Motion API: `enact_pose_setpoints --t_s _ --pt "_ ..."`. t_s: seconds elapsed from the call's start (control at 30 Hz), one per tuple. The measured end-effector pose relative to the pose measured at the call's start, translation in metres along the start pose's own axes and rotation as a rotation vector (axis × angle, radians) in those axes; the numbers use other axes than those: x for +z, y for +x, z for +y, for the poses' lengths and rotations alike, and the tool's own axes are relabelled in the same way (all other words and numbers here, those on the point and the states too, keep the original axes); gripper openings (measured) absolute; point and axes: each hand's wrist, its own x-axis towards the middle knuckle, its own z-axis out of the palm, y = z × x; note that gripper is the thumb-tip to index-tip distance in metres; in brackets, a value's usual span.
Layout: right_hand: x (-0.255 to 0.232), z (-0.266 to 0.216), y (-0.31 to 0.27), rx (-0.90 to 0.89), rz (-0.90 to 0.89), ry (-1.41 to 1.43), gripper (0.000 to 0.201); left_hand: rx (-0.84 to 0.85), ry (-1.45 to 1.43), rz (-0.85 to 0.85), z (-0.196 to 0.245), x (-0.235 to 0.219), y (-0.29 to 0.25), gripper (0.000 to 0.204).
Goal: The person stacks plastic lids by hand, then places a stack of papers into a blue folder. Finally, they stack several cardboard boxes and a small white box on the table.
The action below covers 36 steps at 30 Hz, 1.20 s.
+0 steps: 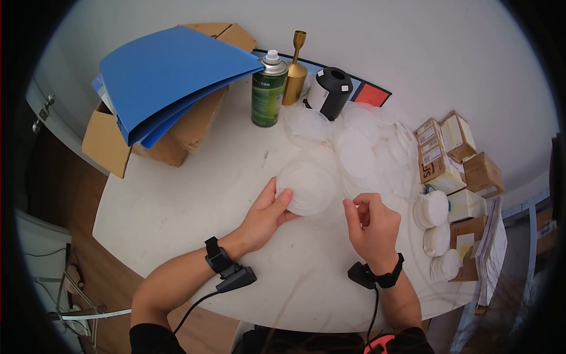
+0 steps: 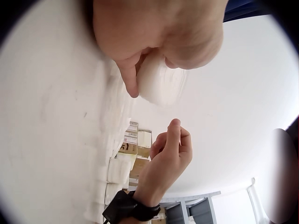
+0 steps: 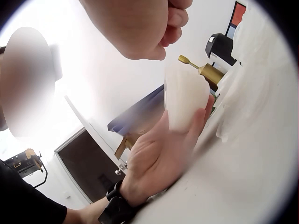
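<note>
In the head view my left hand [image 1: 262, 218] grips a thick stack of thin, round, translucent white discs [image 1: 306, 187], thumb on the upper face and fingers beneath. Seen from the right wrist, the stack [image 3: 187, 95] stands edge-on between thumb and fingers. My right hand [image 1: 375, 227] is just right of the stack and apart from it, its fingers curled and thumb up near the index fingertip. Nothing shows in its grasp, and the left wrist view shows the same right hand [image 2: 170, 154]. Beyond both hands lie more loose white discs [image 1: 356, 153] in overlapping piles.
A green spray can [image 1: 268, 94], a gold candlestick [image 1: 295, 82] and a black-and-white cylinder [image 1: 332, 94] stand at the back. Blue folders [image 1: 171, 76] top a cardboard box [image 1: 177, 141] at left. Small cartons [image 1: 436, 159] and stacked white discs [image 1: 436, 239] line the right side of the white table [image 1: 177, 200].
</note>
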Motion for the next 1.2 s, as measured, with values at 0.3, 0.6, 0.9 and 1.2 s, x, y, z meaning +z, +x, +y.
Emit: enact_pose_setpoints --t_s 0.3,0.6,0.9,1.2 --pt "-0.01 0.019 -0.014 -0.059 -0.521 -0.048 0.013 0.132 -0.001 0.149 -0.005 -0.012 0.008 0.049" --pt "-0.018 -0.002 -0.03 -0.154 -0.586 0.074 0.013 0.112 0.026 0.119 -0.003 -0.009 0.005 0.05" --pt "0.006 0.027 -0.018 0.084 -0.415 -0.139 0.009 0.061 0.014 0.058 0.003 -0.004 0.003 0.051" --pt "-0.031 0.012 0.015 0.134 -0.533 0.146 0.009 0.032 -0.186 -0.06 0.006 -0.009 0.001 0.066"
